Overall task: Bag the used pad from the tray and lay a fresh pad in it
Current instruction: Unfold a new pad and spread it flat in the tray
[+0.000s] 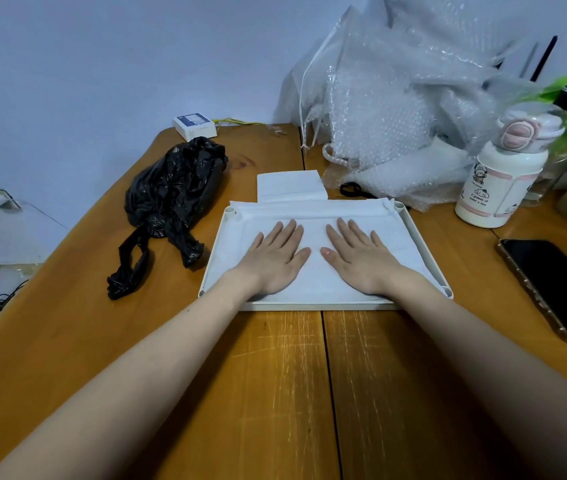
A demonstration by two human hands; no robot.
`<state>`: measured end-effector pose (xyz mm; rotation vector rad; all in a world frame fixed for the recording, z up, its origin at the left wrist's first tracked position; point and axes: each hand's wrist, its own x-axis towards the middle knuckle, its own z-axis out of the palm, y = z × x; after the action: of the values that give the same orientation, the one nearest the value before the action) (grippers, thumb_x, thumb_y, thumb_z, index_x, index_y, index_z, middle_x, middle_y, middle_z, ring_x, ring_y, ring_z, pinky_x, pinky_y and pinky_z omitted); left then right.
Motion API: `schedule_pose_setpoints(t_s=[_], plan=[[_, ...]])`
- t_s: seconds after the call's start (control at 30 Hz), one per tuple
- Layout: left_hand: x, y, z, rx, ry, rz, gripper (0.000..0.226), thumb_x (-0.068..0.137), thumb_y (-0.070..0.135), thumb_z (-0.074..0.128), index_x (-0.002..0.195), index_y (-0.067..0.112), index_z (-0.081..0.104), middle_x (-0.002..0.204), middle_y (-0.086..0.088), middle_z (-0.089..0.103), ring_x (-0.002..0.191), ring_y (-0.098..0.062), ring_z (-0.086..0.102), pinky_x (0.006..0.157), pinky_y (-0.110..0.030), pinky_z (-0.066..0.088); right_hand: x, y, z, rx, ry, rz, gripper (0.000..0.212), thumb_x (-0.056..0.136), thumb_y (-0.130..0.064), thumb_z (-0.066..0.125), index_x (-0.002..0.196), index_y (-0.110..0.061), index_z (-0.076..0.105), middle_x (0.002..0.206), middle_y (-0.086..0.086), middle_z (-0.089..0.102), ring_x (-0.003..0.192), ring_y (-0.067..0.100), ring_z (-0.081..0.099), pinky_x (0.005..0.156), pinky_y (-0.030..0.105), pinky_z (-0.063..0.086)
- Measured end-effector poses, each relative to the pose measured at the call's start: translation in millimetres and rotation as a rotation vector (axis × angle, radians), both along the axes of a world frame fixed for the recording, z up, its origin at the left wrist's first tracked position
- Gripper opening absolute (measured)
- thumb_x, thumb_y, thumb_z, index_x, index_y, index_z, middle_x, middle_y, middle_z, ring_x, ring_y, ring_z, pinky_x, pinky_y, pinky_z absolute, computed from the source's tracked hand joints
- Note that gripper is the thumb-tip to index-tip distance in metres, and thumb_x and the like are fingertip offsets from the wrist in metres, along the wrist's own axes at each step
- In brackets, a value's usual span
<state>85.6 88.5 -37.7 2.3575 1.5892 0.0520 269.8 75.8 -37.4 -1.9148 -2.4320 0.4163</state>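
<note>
A white tray [424, 247] lies on the wooden table in front of me. A white pad [313, 216] is spread inside it, its far edge bunched along the tray's back rim. My left hand [275, 258] and my right hand [361, 259] rest flat, palms down and fingers apart, side by side on the pad. Neither hand holds anything. A black plastic bag [171, 195] lies crumpled and bulging to the left of the tray, its handles trailing toward me. A folded white pad [289, 185] sits just behind the tray.
Bubble wrap [396, 109] is heaped at the back right. A white and pink bottle [503, 174] stands right of the tray, and a black phone [552, 289] lies near the right edge. A small white box [193, 126] sits at the back. The table's left edge drops off.
</note>
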Motion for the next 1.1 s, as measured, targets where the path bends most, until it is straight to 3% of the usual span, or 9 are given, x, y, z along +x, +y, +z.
schedule_pose_setpoints(t_s=[0.33,0.77,1.1], plan=[[-30.3,-0.8,4.6,-0.024,0.048,0.216,0.080,0.094,0.062,0.016,0.151,0.011,-0.008,0.159,-0.007,-0.016,0.146,-0.025,-0.016,0.118,-0.042,-0.005,29.3,-7.0,10.4,-0.027,-0.039,-0.216,0.088,0.086,-0.070,0.015,0.149,-0.013,-0.008,0.157,0.012,-0.018,0.144,0.026,-0.018,0.117,0.039,-0.007],[-36.3,3.2,3.4,0.001,0.085,0.227,0.077,0.095,0.060,0.014,0.150,0.014,-0.011,0.159,-0.009,-0.016,0.147,-0.027,-0.014,0.120,-0.043,-0.002,25.3,-2.1,8.3,-0.007,-0.053,-0.211,0.087,0.087,-0.068,0.012,0.148,-0.010,-0.009,0.157,0.013,-0.017,0.145,0.027,-0.017,0.118,0.039,-0.007],[-38.7,-3.2,8.6,0.068,-0.008,0.173,0.079,0.096,0.058,0.023,0.151,0.011,-0.009,0.160,-0.007,-0.010,0.148,-0.022,-0.009,0.121,-0.041,0.002,23.9,-7.7,13.9,0.095,0.046,-0.219,0.088,0.089,-0.065,0.028,0.149,-0.010,-0.005,0.158,0.014,-0.008,0.147,0.025,-0.008,0.119,0.039,0.003]])
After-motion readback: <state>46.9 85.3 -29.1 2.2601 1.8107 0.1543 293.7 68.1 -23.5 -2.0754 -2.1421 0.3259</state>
